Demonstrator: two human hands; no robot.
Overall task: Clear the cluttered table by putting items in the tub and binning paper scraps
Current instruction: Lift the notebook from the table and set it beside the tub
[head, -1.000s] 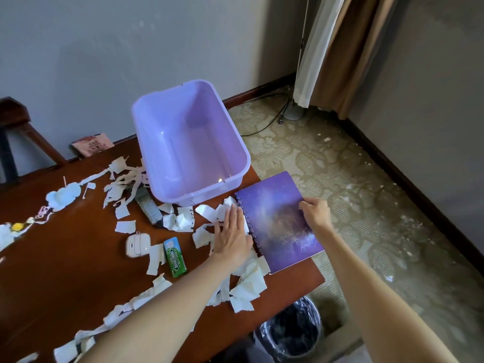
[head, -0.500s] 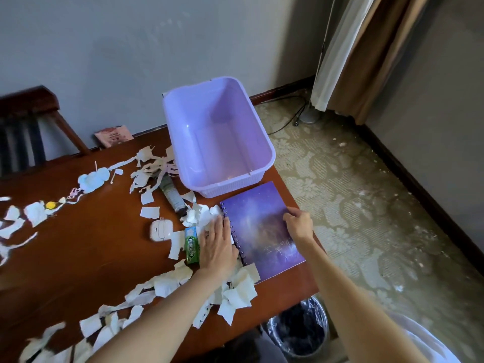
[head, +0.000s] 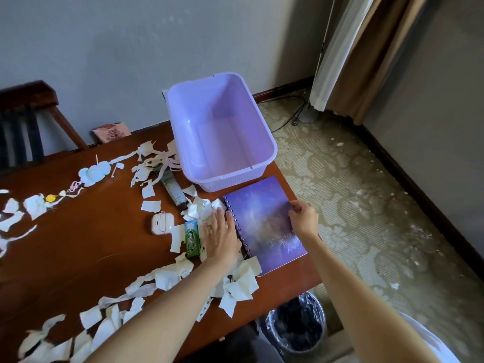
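The left hand lies flat, palm down, fingers straight and together, on a heap of paper scraps, just beside the notebook's spiral binding. It holds nothing. The right hand has its fingers curled at the right edge of the purple notebook and grips it there.

The notebook lies cover up at the right end of the brown bench, its far edge just short of the lilac tub. The tub stands upright on the far right corner of the bench, close to the wall.

Scraps run in a ragged band from the near left edge up to the left hand, and more lie scattered toward the tub. A green gum pack lies just left of the left hand, touching the scraps. A white earbud case sits just beyond the pack, to its left. A dark tube lies slanted between the case and the tub, partly under the scraps. A pale blue cloud-shaped thing lies further left.

A bin with a dark liner stands on the carpet below the near right edge of the bench. A dark chair stands at the far left.
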